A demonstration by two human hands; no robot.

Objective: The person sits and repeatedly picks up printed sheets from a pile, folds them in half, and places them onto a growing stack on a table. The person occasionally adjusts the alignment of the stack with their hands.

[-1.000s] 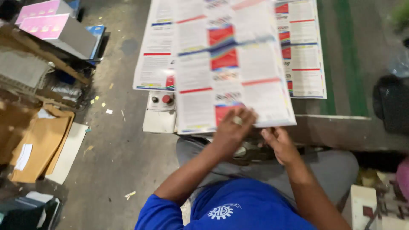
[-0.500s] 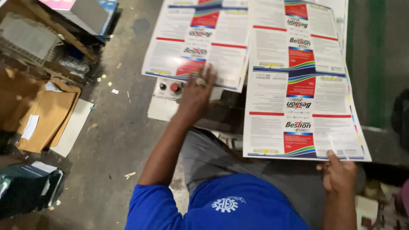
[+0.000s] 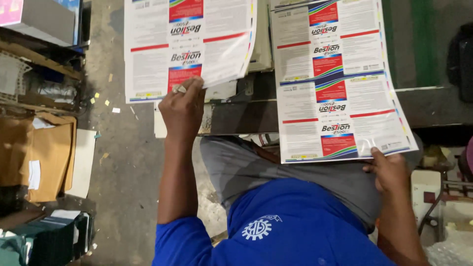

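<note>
My left hand (image 3: 182, 106) grips the near edge of a glossy printed sheet (image 3: 187, 44) covered with red, blue and white label panels, held out to the left. My right hand (image 3: 389, 170) pinches the near right corner of a second printed sheet (image 3: 335, 83) of the same kind, held out to the right. The two sheets are apart, with a gap between them. Below the hands I see my grey trousers and blue shirt.
A dark machine bed (image 3: 246, 116) with a green-edged surface (image 3: 419, 44) lies ahead under the sheets. On the left, cardboard pieces (image 3: 44, 157) and cluttered shelves (image 3: 34, 64) stand on the concrete floor (image 3: 123, 172). Paper scraps lie scattered.
The two sheets have spread further apart. My left hand has taken hold of the left sheet's edge and drawn it leftward. My right hand keeps the right sheet's corner.
</note>
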